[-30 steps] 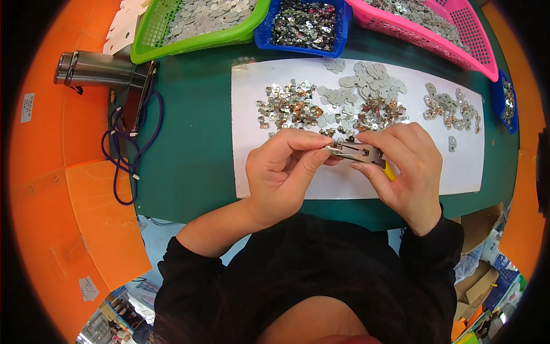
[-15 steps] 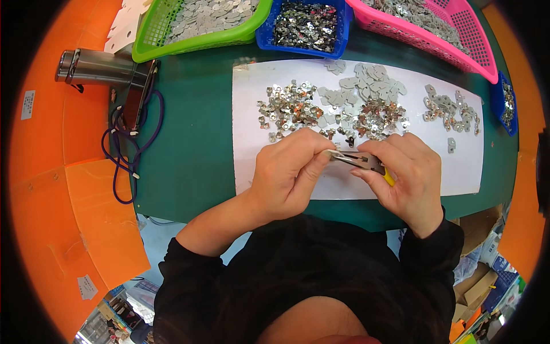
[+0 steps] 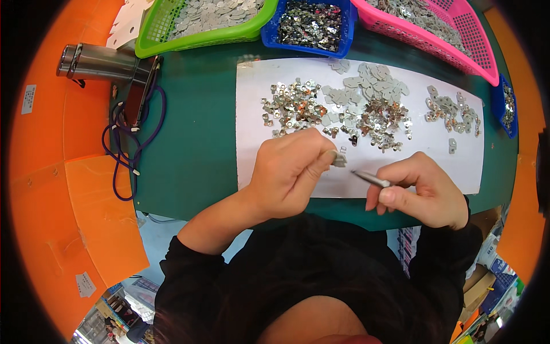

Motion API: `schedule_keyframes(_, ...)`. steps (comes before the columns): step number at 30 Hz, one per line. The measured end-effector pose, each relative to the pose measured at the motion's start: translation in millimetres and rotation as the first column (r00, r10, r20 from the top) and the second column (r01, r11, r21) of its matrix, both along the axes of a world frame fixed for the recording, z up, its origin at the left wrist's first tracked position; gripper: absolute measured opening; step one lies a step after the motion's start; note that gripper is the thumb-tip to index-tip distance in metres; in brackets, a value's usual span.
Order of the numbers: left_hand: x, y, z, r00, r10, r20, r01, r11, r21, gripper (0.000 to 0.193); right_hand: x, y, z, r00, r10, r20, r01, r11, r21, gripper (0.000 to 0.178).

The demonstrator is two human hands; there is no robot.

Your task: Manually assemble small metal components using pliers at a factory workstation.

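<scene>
Down at the near edge of the white sheet (image 3: 435,172), the left hand (image 3: 289,175) is curled into a loose fist, knuckles up, its fingers (image 3: 321,163) pinched narrowly on a small grey metal piece (image 3: 340,160) that pokes out just past the fingertips. The right hand (image 3: 424,192) lies palm-down to its right, its fingers folded around slim metal tweezers (image 3: 371,179), whose point aims left toward that piece but stays just short of it. Both forearms, in black sleeves, come up from the lower edge and bend inward toward each other.

Beyond the fingers, the sheet carries three loose heaps: shiny stamped parts (image 3: 289,109) ahead of the left fingers, flat grey plates (image 3: 366,86) mixed with darker bits straight ahead, and a smaller scatter (image 3: 452,112) ahead of the right fingers. Farther off still stand four baskets on the green tabletop (image 3: 195,143): a green basket (image 3: 200,41), a blue tray (image 3: 309,46), a long pink basket (image 3: 458,40), and a second small blue tray (image 3: 504,103) at the far right.

Well left of the left fingers, a metal cylinder (image 3: 97,62) lies on its side near a coiled purple cable (image 3: 134,155). On the orange surface (image 3: 74,200) beyond, a small white rectangular label (image 3: 28,98) sits high up, and another (image 3: 86,284) lower down.
</scene>
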State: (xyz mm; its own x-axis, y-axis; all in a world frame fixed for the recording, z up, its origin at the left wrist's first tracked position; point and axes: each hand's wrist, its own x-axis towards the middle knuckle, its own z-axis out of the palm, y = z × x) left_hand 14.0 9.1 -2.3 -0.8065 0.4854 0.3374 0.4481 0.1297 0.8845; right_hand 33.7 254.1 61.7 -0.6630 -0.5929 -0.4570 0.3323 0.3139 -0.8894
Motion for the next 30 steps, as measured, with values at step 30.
schedule_keyframes(30,13,2,-6,0.992,0.098,-0.079,-0.099,0.995,-0.006,0.016,21,-26,-14,0.902,0.005,-0.432,0.139,0.944,0.301,0.032)
